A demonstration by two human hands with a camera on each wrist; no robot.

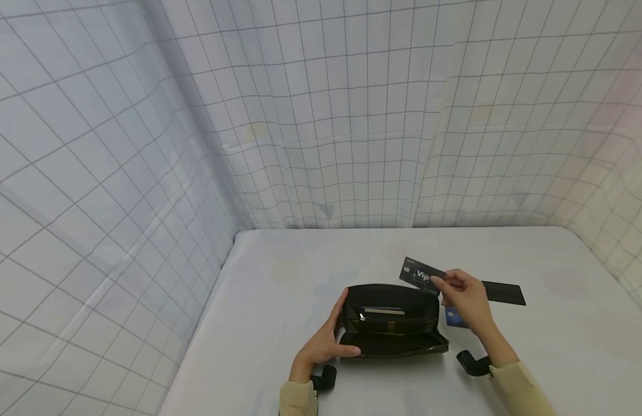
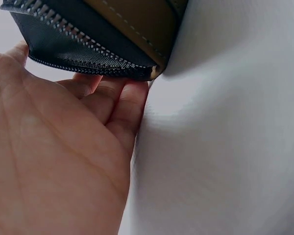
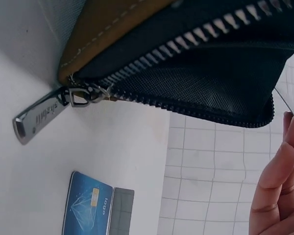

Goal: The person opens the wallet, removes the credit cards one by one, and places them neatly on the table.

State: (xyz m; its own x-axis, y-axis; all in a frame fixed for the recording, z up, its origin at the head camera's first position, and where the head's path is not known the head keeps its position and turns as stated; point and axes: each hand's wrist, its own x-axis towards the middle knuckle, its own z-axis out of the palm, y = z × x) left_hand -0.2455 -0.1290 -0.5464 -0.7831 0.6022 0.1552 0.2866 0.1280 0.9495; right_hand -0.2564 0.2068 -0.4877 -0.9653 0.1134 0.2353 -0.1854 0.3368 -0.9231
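A black zip wallet (image 1: 388,296) with brown trim stands unzipped, its opening facing up and toward me. My left hand (image 1: 322,345) holds its left end, thumb along the front edge and fingers at the side and back. A black card (image 1: 416,274) marked "Vip" is pinched between the thumb and fingers of my right hand (image 1: 466,299), just above the wallet's back right corner. In the right wrist view only the card's thin edge shows beside the fingertips. A pale strip (image 1: 385,311) shows inside the wallet; I cannot tell what it is.
Right of the wallet a blue card (image 3: 85,205) with a chip lies on the white table (image 1: 279,300), partly behind my right hand in the head view. A flat black piece (image 1: 504,293) lies beyond it. A metal zip pull (image 3: 36,115) hangs from the wallet's right end. Gridded white cloth surrounds the table.
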